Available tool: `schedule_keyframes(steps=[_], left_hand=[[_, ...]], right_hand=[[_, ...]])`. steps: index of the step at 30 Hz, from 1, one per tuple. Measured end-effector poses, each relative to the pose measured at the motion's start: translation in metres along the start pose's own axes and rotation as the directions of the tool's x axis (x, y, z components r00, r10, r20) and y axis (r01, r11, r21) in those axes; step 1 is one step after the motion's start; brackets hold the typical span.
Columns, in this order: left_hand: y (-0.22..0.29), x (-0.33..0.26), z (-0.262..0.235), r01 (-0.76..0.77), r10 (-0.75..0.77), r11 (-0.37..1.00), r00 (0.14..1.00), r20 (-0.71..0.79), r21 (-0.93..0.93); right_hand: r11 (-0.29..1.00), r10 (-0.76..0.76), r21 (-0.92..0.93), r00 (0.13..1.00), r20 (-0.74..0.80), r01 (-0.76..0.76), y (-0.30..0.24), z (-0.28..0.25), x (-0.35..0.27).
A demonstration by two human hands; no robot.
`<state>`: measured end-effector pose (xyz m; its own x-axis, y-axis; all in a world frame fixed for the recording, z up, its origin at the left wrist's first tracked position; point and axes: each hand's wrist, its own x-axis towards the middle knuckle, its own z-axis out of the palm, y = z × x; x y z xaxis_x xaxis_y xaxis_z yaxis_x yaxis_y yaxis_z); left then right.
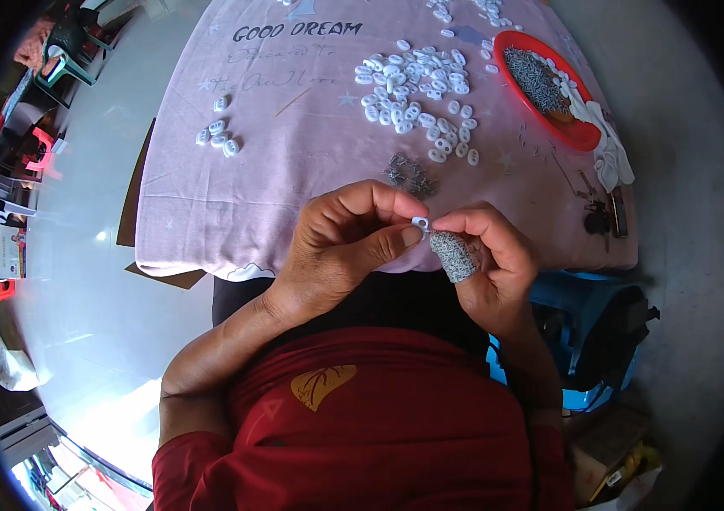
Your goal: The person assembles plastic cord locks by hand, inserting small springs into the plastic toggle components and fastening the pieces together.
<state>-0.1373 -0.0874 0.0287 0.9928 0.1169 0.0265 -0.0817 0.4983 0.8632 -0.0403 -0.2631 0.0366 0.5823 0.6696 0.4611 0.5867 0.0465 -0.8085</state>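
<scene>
At frame centre | left hand [332, 243] pinches small white holed plastic piece [420, 222] | right hand [502, 264], fingers curled beside it, hold unclear | slack pinch might drop it

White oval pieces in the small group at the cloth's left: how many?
5: one white piece sits alone farther away; a cluster of four lies nearer. None looks hidden.

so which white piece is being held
The white piece pinched between thumb and index finger of the left hand; the other white pieces lie unheld.
</scene>
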Motion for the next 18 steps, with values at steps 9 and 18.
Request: schedule_keyframes(steps=[9, 18], left_hand=[[-0.003, -0.001, 0.000, -0.050, 0.052, 0.997, 0.998, -0.020, 0.062], [-0.004, -0.004, 0.001, -0.042, 0.049, 0.993, 0.997, -0.061, 0.115]], right_hand=[[0.994, -0.061, -0.089, 0.998, -0.001, 0.061, -0.002, 0.001, 0.003], [0.980, -0.083, -0.179, 0.996, 0.034, 0.088, -0.013, 0.003, 0.010]])
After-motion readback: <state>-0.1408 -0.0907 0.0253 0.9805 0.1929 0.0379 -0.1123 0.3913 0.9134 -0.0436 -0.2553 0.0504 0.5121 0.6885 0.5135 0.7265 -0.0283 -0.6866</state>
